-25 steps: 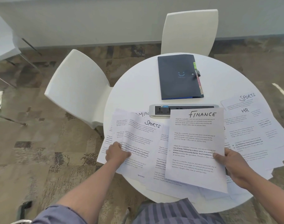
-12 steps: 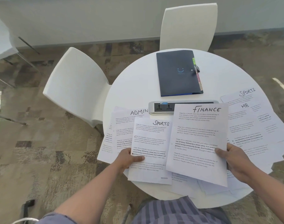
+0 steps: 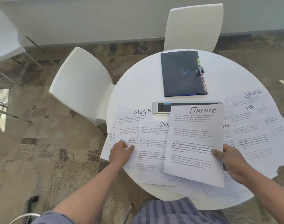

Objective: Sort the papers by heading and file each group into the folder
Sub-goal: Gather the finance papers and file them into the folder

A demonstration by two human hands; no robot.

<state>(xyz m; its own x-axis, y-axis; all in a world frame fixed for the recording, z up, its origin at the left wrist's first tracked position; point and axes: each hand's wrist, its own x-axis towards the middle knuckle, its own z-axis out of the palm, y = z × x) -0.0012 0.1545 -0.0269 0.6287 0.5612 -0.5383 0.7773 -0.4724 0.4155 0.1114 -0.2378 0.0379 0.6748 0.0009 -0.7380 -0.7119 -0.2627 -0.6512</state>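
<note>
While the round table [image 3: 138, 88] is ringed by two white chairs, one at far left [image 3: 83, 88] and one at the far side [image 3: 194, 26], a power strip [image 3: 160, 108] lies between the papers and the closed dark folder [image 3: 181, 73], its right part covered by the FINANCE sheet [image 3: 194, 143]. Five headings can be read: ADMIN [image 3: 130, 120], a cut-off SPOR sheet [image 3: 152, 151], FINANCE, HR [image 3: 251, 120] and SPORTS [image 3: 244, 97]; more sheets are hidden beneath. Coloured tabs are seen at the folder's right edge; its contents cannot be told. The FINANCE sheet is pinched by the right hand [image 3: 231, 164] at its right edge. The left hand [image 3: 120, 153] is laid on the left pile, fingers blurred, grip unclear.
</note>
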